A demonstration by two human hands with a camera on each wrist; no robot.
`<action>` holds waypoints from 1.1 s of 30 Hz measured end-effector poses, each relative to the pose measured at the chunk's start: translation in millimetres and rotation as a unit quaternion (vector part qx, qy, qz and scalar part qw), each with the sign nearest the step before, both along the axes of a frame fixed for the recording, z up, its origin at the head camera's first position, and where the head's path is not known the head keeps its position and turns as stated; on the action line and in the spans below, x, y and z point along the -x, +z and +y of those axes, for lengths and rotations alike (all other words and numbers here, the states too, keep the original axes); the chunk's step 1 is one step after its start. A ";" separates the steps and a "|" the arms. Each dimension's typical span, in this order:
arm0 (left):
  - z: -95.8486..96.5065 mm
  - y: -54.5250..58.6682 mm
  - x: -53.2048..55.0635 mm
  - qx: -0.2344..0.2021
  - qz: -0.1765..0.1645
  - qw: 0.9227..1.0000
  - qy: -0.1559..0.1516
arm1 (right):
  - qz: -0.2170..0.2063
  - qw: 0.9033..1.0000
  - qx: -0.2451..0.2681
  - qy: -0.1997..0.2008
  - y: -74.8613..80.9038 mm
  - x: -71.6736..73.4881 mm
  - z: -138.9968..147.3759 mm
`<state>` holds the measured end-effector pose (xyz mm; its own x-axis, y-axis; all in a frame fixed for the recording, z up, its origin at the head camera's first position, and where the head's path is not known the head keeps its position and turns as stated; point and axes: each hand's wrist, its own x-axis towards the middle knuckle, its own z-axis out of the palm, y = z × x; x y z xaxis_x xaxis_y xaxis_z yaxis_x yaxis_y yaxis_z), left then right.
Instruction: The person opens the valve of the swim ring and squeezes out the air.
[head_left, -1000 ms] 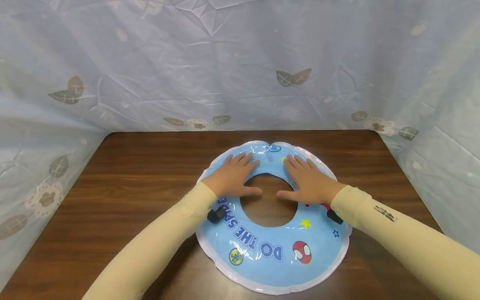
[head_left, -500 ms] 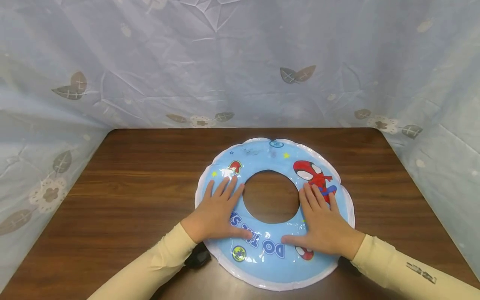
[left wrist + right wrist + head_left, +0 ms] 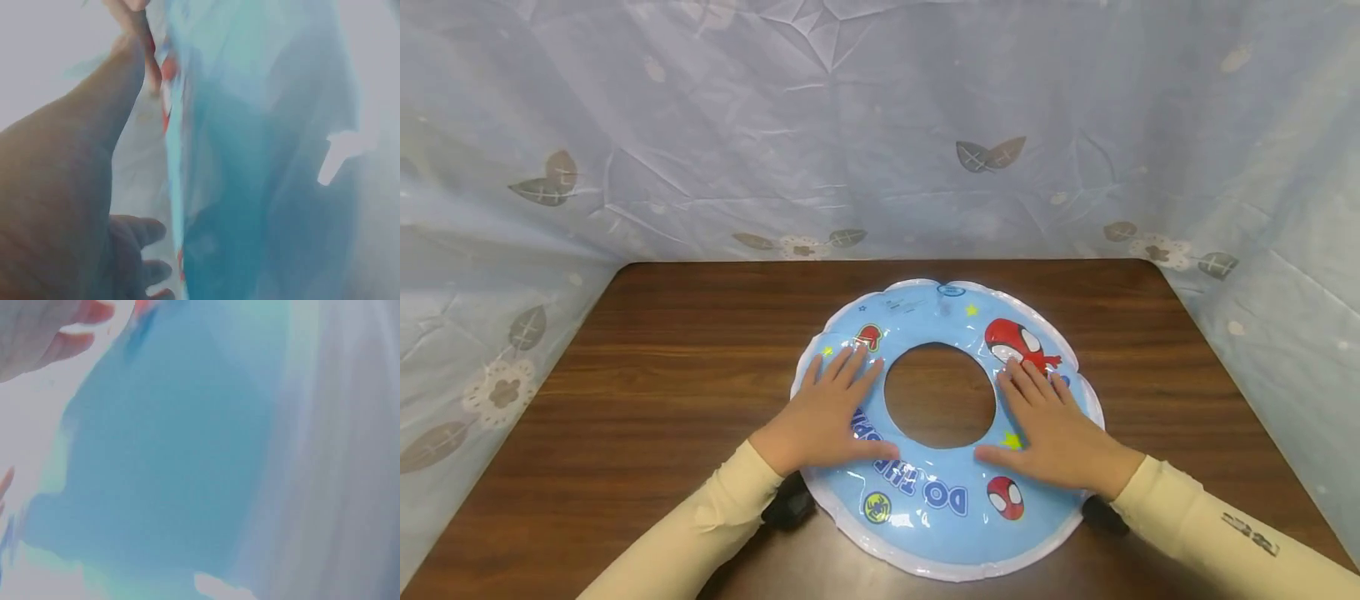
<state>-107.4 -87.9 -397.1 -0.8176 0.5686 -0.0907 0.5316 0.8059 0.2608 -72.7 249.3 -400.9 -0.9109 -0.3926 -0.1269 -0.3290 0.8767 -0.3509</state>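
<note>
A light blue inflatable swim ring (image 3: 951, 546) with a white rim, cartoon prints and lettering lies flat on the table, right of its middle. My left hand (image 3: 827, 421) rests on the ring's left side, fingers straight and spread. On the right side lies my right hand (image 3: 1060, 437), palm down, its fingertips over the red cartoon figure. Both thumbs point in towards the ring's round hole. In the left wrist view the ring (image 3: 250, 175) stretches beside the blurred left hand (image 3: 69, 162). The right wrist view is washed out; fingers of the right hand (image 3: 37, 337) show above the ring (image 3: 169, 444).
The brown wooden table (image 3: 662, 383) has rounded far corners. A pale curtain (image 3: 880, 125) with leaf and flower prints hangs behind it and along both sides. A small black device (image 3: 790, 504) sits under the left wrist, another (image 3: 1103, 515) under the right.
Both hands have slid back from the ring's far part towards me and apart to its sides. During the last half second they shifted only slightly. The ring has stayed nearly in place.
</note>
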 end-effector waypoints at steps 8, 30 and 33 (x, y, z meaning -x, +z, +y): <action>-33.2 1.3 32.0 -0.037 -0.004 0.997 0.065 | -0.013 0.999 -0.001 -0.052 -0.1 38.9 36.0; -38.0 -14.6 98.2 -0.044 -0.068 0.993 0.087 | -0.090 0.992 0.075 -0.048 -13.4 101.5 52.6; -44.6 -6.1 94.2 -0.075 -0.040 0.991 0.108 | -0.080 0.992 0.076 -0.062 -3.4 98.1 59.3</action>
<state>-201.6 -132.5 -403.2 -0.9151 0.3932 -0.0892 0.3234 0.8479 0.4202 -170.8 308.6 -404.3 -0.9267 -0.3039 -0.2211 -0.1513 0.8402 -0.5207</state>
